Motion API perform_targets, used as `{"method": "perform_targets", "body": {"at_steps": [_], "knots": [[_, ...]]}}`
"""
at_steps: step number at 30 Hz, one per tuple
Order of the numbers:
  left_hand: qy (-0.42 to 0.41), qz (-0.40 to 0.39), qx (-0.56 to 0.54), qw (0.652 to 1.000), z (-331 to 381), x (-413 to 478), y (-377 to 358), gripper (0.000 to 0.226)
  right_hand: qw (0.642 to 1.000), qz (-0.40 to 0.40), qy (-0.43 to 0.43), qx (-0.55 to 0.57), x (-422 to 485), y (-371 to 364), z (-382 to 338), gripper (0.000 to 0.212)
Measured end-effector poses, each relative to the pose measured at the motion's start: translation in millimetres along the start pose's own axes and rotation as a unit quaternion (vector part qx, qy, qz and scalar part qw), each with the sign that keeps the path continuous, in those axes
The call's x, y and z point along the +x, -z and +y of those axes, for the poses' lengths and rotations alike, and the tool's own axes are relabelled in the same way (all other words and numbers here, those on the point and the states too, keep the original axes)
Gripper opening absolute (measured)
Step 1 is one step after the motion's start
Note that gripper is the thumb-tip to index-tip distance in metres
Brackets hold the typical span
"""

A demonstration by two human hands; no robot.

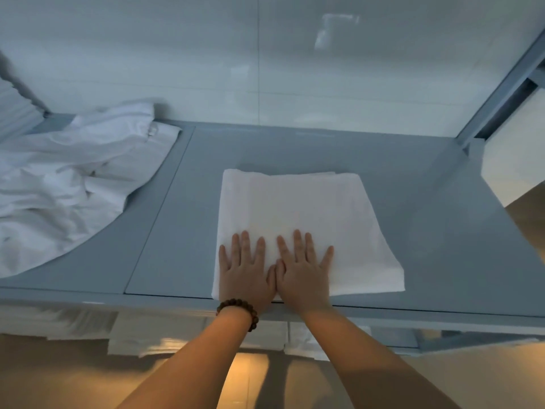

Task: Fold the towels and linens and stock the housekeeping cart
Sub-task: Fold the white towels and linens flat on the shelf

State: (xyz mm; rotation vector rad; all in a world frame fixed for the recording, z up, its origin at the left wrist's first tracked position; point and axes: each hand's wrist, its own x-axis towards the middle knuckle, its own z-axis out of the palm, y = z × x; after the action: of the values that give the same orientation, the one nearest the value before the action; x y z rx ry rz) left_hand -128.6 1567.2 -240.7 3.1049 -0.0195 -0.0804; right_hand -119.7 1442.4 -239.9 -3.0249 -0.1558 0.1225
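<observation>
A person's left hand [244,271] and right hand [303,271], fingers [297,240] splayed, press a folded white rectangular towel [295,202] flat on the grey-blue worktop [427,231], likely setting its creases.

Your folded white towel [298,208] lies flat on the grey cart top [436,237], near edge at the front rim; crumpled white linen [73,178] lies apart, to your left

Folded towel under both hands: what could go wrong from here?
1. The folded towel lies right at the front edge of the cart shelf; pulling back with the left hand and right hand could drag it off.
2. Both hands press only its near left part, so far layers may shift.
3. The crumpled sheet reaches the front edge at left and might slide off.
</observation>
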Motion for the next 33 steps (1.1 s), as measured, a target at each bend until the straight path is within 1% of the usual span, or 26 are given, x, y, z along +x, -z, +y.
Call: {"method": "perform_targets", "body": {"at_steps": [3, 7, 10, 12, 14, 16, 17, 18, 20, 21, 22, 23, 25, 27, 28, 30, 33], "knots": [[-0.002, 0.003, -0.002, 1.000, -2, 0, -2, 0.073, 1.000, 0.009, 0.024, -0.012, -2, 4, 23, 0.056], [-0.011, 0.000, -0.010, 1.000, -3, 0, -2, 0.077, 0.998, 0.060, -0.015, -0.019, -13, 7, 83, 0.057], [-0.026, -0.010, -0.018, 0.999, -6, 0, -2, 0.078, 0.998, 0.046, -0.033, -0.016, -14, 5, 97, 0.056], [-0.034, -0.016, -0.031, 0.999, -8, 0, -2, 0.076, 0.995, 0.029, -0.094, 0.006, -14, 4, 113, 0.054], [-0.035, -0.024, -0.026, 0.999, -9, 1, -3, 0.073, 0.986, -0.020, -0.162, 0.042, -17, 8, 137, 0.056], [-0.029, -0.024, -0.014, 0.999, -8, 2, -3, 0.073, 0.982, -0.037, -0.183, 0.024, -20, 14, 144, 0.056], [-0.029, -0.024, -0.010, 0.999, -8, 3, -4, 0.073, 0.985, -0.020, -0.173, -0.003, -19, 16, 137, 0.057], [-0.031, -0.026, -0.007, 0.999, -7, 3, -4, 0.072, 0.989, 0.013, -0.145, -0.017, -17, 19, 122, 0.057], [-0.030, -0.026, -0.003, 0.999, -8, 3, -4, 0.072, 0.995, 0.077, -0.058, 0.011, -10, 21, 76, 0.056], [-0.028, -0.025, -0.003, 0.999, -8, 3, -4, 0.071, 0.996, 0.087, -0.016, 0.023, -6, 19, 55, 0.055], [-0.027, -0.024, -0.003, 0.999, -7, 3, -4, 0.071, 0.997, 0.077, 0.013, 0.025, -3, 15, 38, 0.054], [-0.025, -0.023, -0.002, 0.999, -7, 2, -5, 0.071, 0.998, 0.057, 0.024, 0.016, -1, 11, 30, 0.054], [-0.025, -0.023, -0.006, 0.999, -7, 1, -4, 0.073, 0.999, 0.033, -0.008, -0.009, -1, 3, 38, 0.056], [-0.025, -0.029, -0.012, 0.999, -7, 1, -3, 0.075, 0.997, 0.041, -0.063, -0.018, -5, 1, 65, 0.058], [-0.021, -0.032, -0.017, 0.999, -7, 1, -2, 0.075, 0.996, 0.046, -0.076, -0.027, -8, 2, 79, 0.058], [-0.005, -0.040, -0.036, 0.999, 3, -1, 0, 0.072, 0.997, 0.022, -0.066, -0.042, -7, 7, 103, 0.056], [0.055, -0.068, -0.105, 0.991, 32, -12, 5, 0.073, 0.997, -0.007, -0.013, -0.082, 16, 19, 127, 0.053]]}}
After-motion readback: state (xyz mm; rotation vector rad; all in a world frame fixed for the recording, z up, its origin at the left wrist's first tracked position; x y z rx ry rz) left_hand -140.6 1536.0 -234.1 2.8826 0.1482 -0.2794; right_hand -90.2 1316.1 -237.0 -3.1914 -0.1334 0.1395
